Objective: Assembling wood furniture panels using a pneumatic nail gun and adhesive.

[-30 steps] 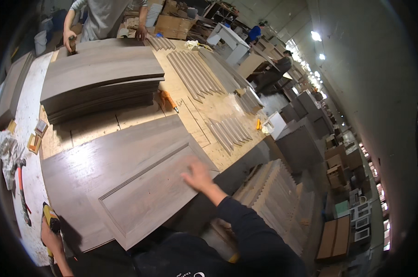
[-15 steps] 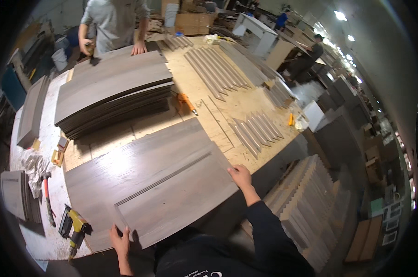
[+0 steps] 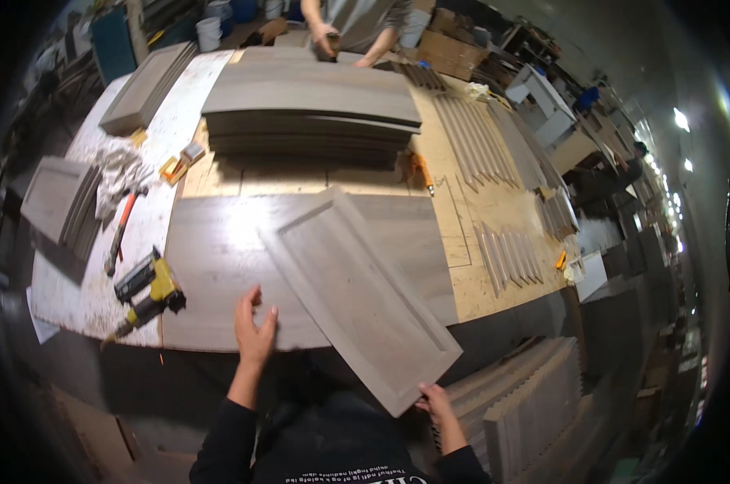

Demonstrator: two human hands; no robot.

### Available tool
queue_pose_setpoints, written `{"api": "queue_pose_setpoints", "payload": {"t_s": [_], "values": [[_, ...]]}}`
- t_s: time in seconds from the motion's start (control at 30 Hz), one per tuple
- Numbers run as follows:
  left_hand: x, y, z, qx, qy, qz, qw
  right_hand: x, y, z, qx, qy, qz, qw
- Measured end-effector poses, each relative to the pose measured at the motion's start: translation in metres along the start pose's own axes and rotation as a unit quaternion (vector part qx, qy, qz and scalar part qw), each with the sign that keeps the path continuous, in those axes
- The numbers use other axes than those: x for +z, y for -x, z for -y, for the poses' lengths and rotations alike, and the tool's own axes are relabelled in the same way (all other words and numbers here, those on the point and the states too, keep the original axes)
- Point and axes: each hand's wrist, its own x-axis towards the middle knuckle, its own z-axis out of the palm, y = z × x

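Observation:
A grey-brown cabinet door [image 3: 357, 302] with a recessed centre panel is tilted diagonally over the near edge of the table. My right hand [image 3: 437, 403] grips its lower right corner, fingers closed on the frame. To the left of the door, my left hand [image 3: 256, 327] is held with thumb and fingers apart and nothing in it. Beneath both lies a large flat wood panel [image 3: 212, 274] of the same grey-brown tone, partly covered by the door. A yellow and black nail gun [image 3: 151, 290] rests left of my left hand.
A tall stack of panels [image 3: 308, 97] stands beyond; a co-worker's hand [image 3: 326, 39] holds a dark tool there. A hammer [image 3: 121, 230], white rag [image 3: 123, 173] and stacked doors [image 3: 58, 198] lie left. An orange tool [image 3: 420, 171] and mitred strips [image 3: 510, 258] lie right.
The door, which lay flat on the large panel, is now lifted and turned, its near end swung right. My left hand has come off it. The view has shifted left.

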Motion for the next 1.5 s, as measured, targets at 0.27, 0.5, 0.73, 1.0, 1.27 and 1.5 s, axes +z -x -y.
{"api": "queue_pose_setpoints", "payload": {"t_s": [0.27, 0.5, 0.73, 1.0, 1.27, 1.5], "values": [[0.013, 0.176, 0.047, -0.410, 0.320, 0.273, 0.809, 0.145, 0.034, -0.021, 0.021, 0.053, 0.211, 0.976], [-0.035, 0.135, 0.056, -0.366, 0.428, 0.061, 0.824, 0.204, 0.073, 0.025, -0.356, 0.333, 0.264, 0.832], [-0.035, 0.142, 0.050, -0.288, 0.428, -0.103, 0.851, 0.280, 0.050, 0.059, -0.654, 0.422, 0.266, 0.568], [-0.022, 0.145, 0.047, -0.285, 0.419, -0.178, 0.843, 0.287, 0.028, 0.051, -0.649, 0.421, 0.278, 0.569], [-0.017, 0.146, 0.055, -0.277, 0.402, -0.188, 0.852, 0.286, 0.022, 0.049, -0.648, 0.406, 0.291, 0.575], [-0.021, 0.146, 0.059, -0.282, 0.395, -0.192, 0.853, 0.290, 0.027, 0.053, -0.632, 0.399, 0.296, 0.595]]}}
